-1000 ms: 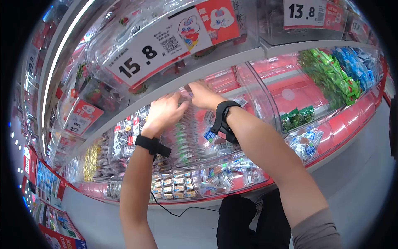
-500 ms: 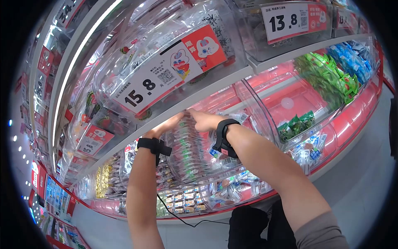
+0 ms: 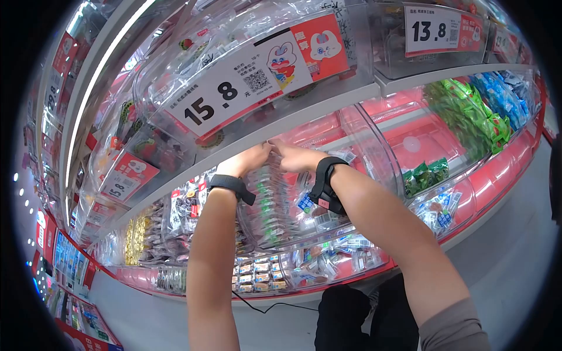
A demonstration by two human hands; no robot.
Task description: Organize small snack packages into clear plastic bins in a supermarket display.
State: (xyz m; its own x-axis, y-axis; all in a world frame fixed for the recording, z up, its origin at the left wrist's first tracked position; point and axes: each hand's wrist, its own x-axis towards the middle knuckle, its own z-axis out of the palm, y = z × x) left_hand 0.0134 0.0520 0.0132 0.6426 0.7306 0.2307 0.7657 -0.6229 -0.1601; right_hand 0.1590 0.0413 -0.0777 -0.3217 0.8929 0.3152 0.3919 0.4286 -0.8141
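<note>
Hands meet fingertip to fingertip, left hand point(image 3: 250, 159) and right hand point(image 3: 297, 158), their grip hidden, over the upright snack packets point(image 3: 270, 205) at their 6 o'clock in the clear bin point(image 3: 377, 146); these probably handle light, crinkly and slippery, best pinched by top edges.

Red shelf point(image 3: 497, 181) carries clear bins point(image 3: 374, 140) holding snack packets point(image 3: 462, 111).

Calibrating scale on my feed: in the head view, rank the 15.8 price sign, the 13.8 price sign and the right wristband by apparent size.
1. 15.8 price sign, largest by far
2. 13.8 price sign
3. right wristband, smallest
</note>
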